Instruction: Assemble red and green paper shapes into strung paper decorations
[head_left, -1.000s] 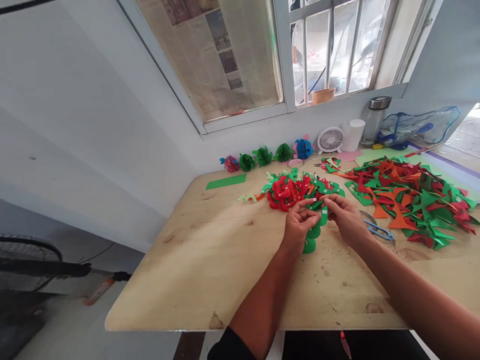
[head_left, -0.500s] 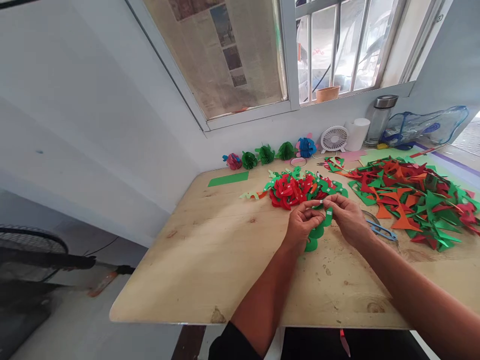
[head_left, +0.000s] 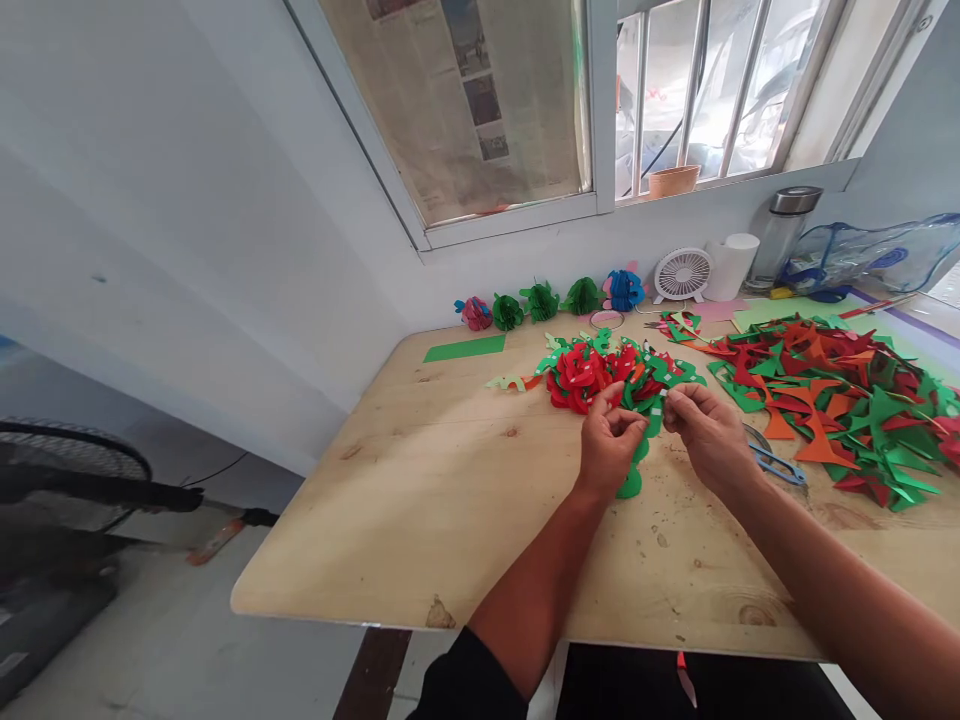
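Note:
My left hand (head_left: 611,440) is closed in a pinch on a green scalloped paper strip (head_left: 630,485), which hangs below the fingers toward the tabletop. A white square shows on the strip's upper part, between the two hands. Just to the right, my right hand (head_left: 705,430) has thumb and forefinger pressed together; a tiny whitish bit shows at the tips, too small to name. Behind both hands lies a heap of red and green paper cutouts (head_left: 581,375), some with small white squares on them.
Red, orange and green paper scraps (head_left: 825,400) are piled at right, with blue-handled scissors (head_left: 780,465) before them. Along the wall stand folded paper figures (head_left: 540,300), a small white fan (head_left: 682,275) and a glass bottle (head_left: 784,235). A flat green sheet (head_left: 465,348) lies back left.
My hands have drawn apart: the right one moved right, away from the left fingers and the strip. The whole view has shifted slightly.

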